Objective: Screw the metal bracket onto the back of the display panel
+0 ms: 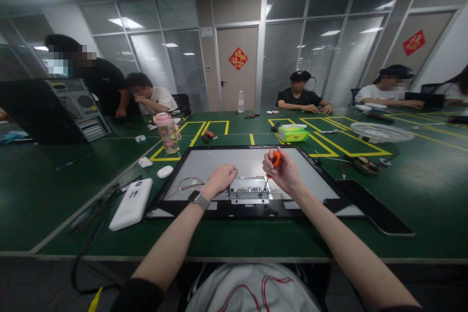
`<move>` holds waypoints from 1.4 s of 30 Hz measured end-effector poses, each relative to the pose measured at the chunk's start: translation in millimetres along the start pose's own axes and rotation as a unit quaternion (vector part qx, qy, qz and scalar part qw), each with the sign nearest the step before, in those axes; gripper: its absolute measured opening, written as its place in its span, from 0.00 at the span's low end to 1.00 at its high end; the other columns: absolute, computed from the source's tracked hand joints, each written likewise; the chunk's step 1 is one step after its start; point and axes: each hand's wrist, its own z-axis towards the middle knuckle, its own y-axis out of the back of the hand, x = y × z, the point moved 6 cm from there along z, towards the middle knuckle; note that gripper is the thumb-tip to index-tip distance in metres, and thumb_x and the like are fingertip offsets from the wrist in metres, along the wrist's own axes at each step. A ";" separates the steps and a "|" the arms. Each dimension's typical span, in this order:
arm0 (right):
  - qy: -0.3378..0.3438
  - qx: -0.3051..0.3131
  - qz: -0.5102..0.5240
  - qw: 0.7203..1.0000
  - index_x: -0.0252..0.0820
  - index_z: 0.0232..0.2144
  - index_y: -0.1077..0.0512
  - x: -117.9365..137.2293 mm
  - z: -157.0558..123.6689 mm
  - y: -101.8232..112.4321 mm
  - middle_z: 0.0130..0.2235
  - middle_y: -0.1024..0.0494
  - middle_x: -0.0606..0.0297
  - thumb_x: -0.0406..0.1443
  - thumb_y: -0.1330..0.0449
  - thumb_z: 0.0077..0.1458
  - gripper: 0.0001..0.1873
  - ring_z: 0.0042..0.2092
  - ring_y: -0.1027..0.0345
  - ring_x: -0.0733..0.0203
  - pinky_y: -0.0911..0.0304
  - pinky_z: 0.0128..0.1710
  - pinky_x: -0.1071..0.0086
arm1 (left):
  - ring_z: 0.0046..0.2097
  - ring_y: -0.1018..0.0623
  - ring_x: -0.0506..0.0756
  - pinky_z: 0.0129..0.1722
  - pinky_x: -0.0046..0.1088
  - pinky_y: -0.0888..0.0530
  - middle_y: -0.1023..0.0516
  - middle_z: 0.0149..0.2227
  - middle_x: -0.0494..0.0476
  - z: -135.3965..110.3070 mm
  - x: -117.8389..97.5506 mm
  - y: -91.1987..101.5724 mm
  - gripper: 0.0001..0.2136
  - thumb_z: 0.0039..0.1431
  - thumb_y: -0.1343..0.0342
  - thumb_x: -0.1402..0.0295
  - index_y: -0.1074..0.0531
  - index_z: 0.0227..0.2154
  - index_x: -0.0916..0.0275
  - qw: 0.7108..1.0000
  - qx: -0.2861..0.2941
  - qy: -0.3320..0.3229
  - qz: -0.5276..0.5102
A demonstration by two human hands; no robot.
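Note:
A flat monitor panel [204,161] lies face down on the green table, its grey metal back framed in black. A small metal board cover [249,189] sits near its front edge. My right hand [285,173] is closed round an orange-handled screwdriver [275,160], whose tip points down at the right side of the metal cover. My left hand [220,178], with a watch on its wrist, rests with curled fingers on the panel just left of the cover; what its fingertips hold, if anything, is hidden.
A white power bank [132,203] and a white mouse [165,171] lie left of the panel, a black slab [373,206] right of it. A pink bottle [168,132], green tissue pack [292,133], fan grille [380,131] and computer case [54,109] stand farther off. Several people sit around.

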 end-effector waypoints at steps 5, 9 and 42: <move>-0.010 0.007 -0.003 1.000 0.41 0.23 0.35 -2.0 -0.6 -1.9 0.16 0.42 0.72 0.46 0.47 0.60 0.19 0.17 0.57 0.72 0.58 0.17 0.77 | 0.45 0.24 0.58 0.47 0.32 0.30 0.22 0.42 0.60 -0.8 -2.0 1.4 0.14 0.64 0.57 0.67 0.25 0.40 0.62 1.000 0.001 0.001 0.000; -0.003 0.012 0.000 1.000 0.43 0.28 0.34 -0.7 -1.9 -3.5 0.17 0.42 0.73 0.45 0.47 0.58 0.13 0.17 0.58 0.71 0.58 0.17 0.77 | 0.44 0.24 0.58 0.46 0.31 0.30 0.22 0.42 0.60 -0.7 -1.7 1.4 0.14 0.64 0.57 0.67 0.25 0.40 0.62 1.000 0.001 0.002 0.006; 0.015 -0.004 -0.011 1.000 0.42 0.23 0.37 4.2 -1.7 -6.1 0.19 0.37 0.71 0.41 0.43 0.51 0.11 0.16 0.54 0.72 0.60 0.17 0.76 | 0.45 0.24 0.57 0.47 0.31 0.30 0.22 0.42 0.60 -0.3 -0.5 0.5 0.14 0.64 0.57 0.67 0.25 0.40 0.62 1.000 0.007 0.010 0.003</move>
